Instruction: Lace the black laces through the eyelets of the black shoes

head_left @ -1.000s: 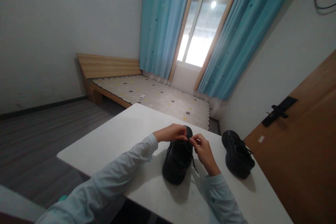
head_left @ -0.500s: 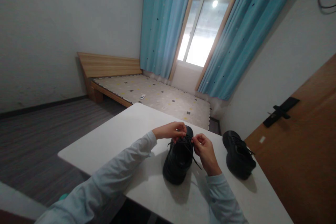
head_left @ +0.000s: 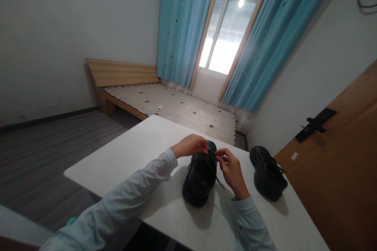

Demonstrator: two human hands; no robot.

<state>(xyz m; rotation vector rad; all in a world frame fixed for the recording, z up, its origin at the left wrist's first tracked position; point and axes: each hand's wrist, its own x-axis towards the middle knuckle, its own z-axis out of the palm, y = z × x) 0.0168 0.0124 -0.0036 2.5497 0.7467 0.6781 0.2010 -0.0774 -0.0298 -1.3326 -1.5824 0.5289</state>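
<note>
Both hands meet over the near black shoe [head_left: 200, 178], which sits heel toward the person so its laces [head_left: 212, 156] face up: the left hand [head_left: 188, 147] and right hand [head_left: 232, 168] each pinch a lace end. Right of that pinch stands the second shoe [head_left: 267, 172] on the white table [head_left: 132, 153]; beyond lies the bed [head_left: 176, 110].

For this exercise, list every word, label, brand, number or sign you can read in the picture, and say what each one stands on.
None can be read.
Near black shoe, held at its laces by the left hand and right hand: no brand shows.
Second black shoe: none shows.
Small white tag on the door: too small to read.
</note>
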